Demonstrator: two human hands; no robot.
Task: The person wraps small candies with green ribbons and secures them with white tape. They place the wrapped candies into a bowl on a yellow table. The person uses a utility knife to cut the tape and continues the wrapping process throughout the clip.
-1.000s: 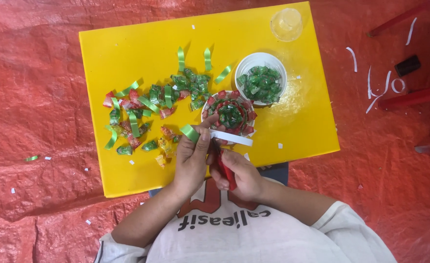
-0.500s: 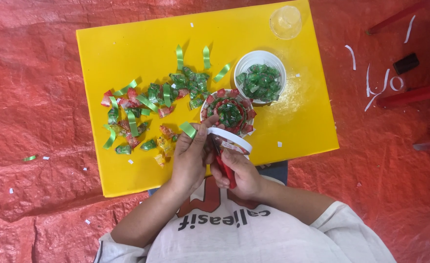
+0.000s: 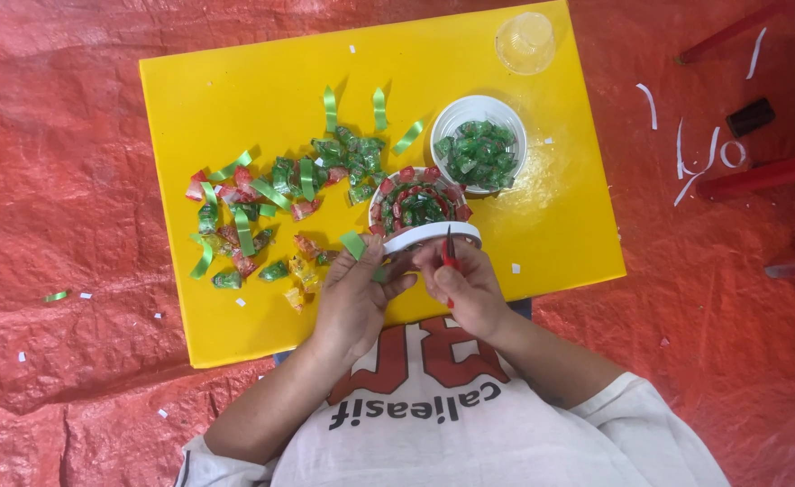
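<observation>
My left hand grips the near rim of a white paper cup tipped on its side, with red and green wrapped candies showing in its mouth. A green strip lies by the left fingers. My right hand holds red-handled scissors with the blades at the cup's rim. Both hands work over the near edge of a yellow board.
A white bowl of green candies stands behind the cup. Loose candies and green strips are scattered across the board's left half. A clear plastic cup sits at the far right corner. Red sheeting carries white scraps and red bars at right.
The cup has tilted and turned in my hands, and the scissors have come up from below my right hand to the rim.
</observation>
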